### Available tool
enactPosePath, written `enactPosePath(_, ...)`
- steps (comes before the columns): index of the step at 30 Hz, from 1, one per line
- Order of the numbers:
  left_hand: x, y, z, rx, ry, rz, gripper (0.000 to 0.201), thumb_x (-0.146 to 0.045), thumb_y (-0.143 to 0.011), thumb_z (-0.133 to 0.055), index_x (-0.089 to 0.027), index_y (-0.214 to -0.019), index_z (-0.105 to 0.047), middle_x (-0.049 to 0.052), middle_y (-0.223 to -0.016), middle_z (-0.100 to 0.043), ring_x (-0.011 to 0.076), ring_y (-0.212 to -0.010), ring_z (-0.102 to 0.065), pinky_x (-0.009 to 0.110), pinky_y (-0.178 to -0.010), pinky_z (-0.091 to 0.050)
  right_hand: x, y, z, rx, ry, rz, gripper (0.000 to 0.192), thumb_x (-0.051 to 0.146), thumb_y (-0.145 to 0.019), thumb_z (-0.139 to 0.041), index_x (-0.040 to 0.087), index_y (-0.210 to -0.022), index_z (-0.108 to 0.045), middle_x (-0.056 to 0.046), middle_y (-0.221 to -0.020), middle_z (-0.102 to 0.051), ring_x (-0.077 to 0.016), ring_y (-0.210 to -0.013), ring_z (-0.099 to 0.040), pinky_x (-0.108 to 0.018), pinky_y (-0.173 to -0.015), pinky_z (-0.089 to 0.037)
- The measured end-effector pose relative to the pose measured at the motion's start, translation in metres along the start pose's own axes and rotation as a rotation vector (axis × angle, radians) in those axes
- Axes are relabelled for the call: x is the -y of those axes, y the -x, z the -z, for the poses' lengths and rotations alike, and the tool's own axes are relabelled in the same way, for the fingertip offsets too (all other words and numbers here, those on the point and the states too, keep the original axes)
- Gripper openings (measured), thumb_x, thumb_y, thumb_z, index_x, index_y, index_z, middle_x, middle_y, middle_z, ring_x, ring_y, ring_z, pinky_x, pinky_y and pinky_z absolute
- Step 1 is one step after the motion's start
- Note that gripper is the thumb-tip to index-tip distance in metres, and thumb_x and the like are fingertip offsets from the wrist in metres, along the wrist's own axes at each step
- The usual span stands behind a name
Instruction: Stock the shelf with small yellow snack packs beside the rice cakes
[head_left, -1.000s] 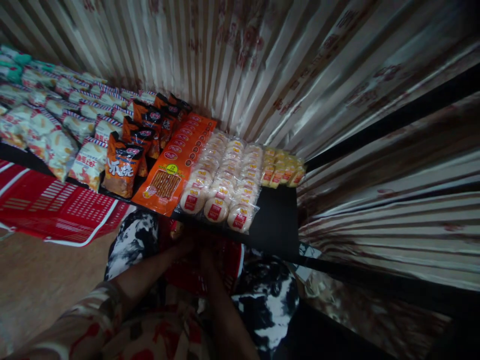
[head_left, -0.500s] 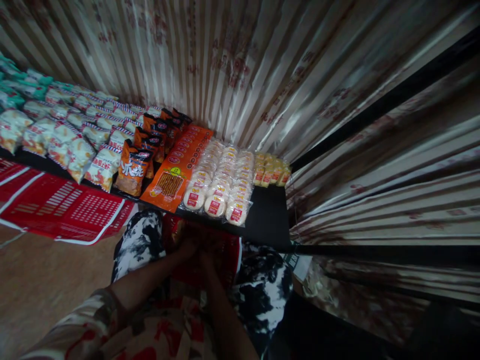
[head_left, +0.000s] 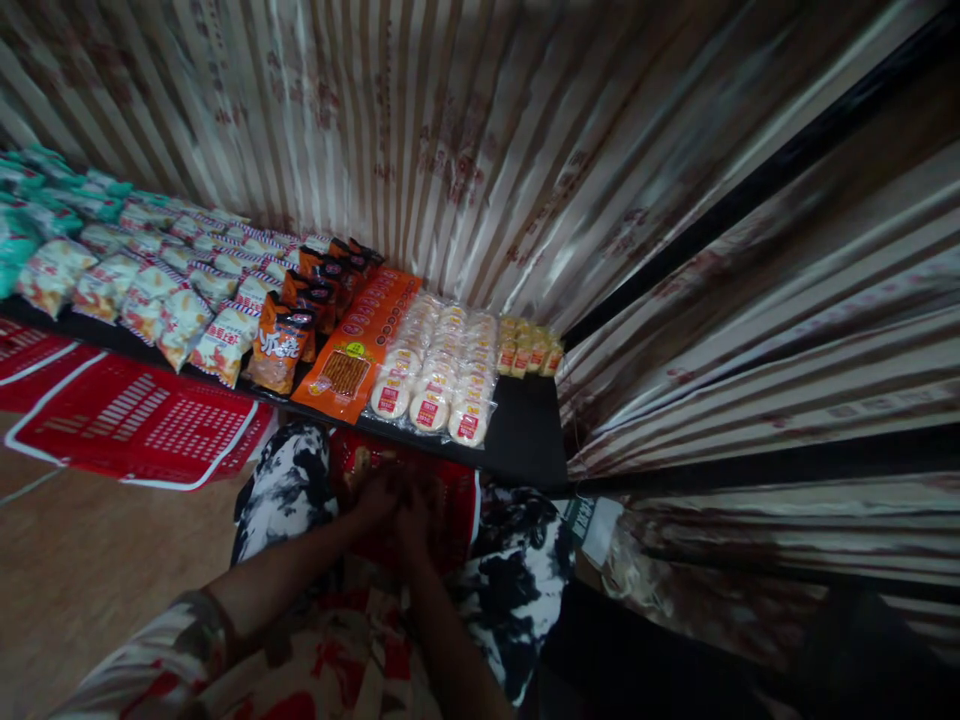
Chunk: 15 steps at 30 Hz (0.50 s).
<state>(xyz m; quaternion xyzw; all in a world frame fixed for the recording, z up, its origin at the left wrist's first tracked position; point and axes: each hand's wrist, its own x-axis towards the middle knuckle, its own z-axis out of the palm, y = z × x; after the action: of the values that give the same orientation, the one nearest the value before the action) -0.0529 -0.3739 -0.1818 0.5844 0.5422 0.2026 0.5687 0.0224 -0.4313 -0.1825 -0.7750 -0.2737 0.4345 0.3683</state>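
Note:
Both of my hands reach down into a red plastic basket (head_left: 450,505) that rests on my lap between my black-and-white patterned trouser legs. My left hand (head_left: 375,497) and my right hand (head_left: 412,520) sit close together inside the basket, among dim packets. It is too dark to see whether either hand holds anything. Just beyond the basket is a black shelf (head_left: 525,440) with rows of snack packets: round white cakes (head_left: 439,375), a long orange packet (head_left: 352,345), orange-brown bags (head_left: 281,345).
Small yellow packets (head_left: 529,350) lie at the shelf's right end, white and red bags (head_left: 172,310) and green ones (head_left: 45,190) to the left. Red baskets (head_left: 142,420) lie on the wooden floor at left. A striped curtain (head_left: 480,140) hangs behind and right.
The view has pulled back and tilted, so the shelf looks smaller and farther. My hands have stayed together in the red basket, shifting only slightly.

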Motion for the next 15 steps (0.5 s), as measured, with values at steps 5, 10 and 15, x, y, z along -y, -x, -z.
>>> enactPosePath(5, -0.003, 0.006, 0.002, 0.035, 0.004, -0.038, 0.033, -0.009, -0.075, -0.049, -0.015, -0.103, -0.066, 0.009, -0.112, -0.069, 0.0198, -0.105, -0.063, 0.032, -0.100, -0.045, 0.007, 0.005, 0.002, -0.011, 0.032, 0.093, 0.057, 0.015, -0.074, -0.041, 0.019, -0.129, -0.057, -0.007, -0.125, -0.064, -0.0204, -0.119, -0.058, -0.035, -0.104, -0.043)
enactPosePath(10, -0.002, 0.009, 0.009, 0.011, -0.014, -0.002, 0.026, -0.015, -0.078, -0.052, -0.013, -0.101, -0.065, 0.012, -0.107, -0.070, 0.0221, -0.099, -0.065, 0.034, -0.094, -0.048, 0.015, 0.008, 0.008, 0.000, 0.048, 0.122, 0.059, 0.012, -0.072, -0.037, 0.012, -0.127, -0.057, -0.010, -0.130, -0.060, -0.0182, -0.123, -0.054, -0.033, -0.109, -0.037)
enactPosePath(15, 0.003, 0.009, 0.015, -0.006, 0.027, 0.035, 0.026, -0.020, -0.082, -0.050, -0.012, -0.103, -0.064, 0.013, -0.108, -0.070, 0.0219, -0.099, -0.065, 0.033, -0.092, -0.049, 0.026, 0.011, 0.016, 0.011, 0.039, 0.186, 0.054, 0.011, -0.074, -0.035, 0.017, -0.121, -0.061, -0.007, -0.124, -0.064, -0.0167, -0.117, -0.058, -0.033, -0.107, -0.039)
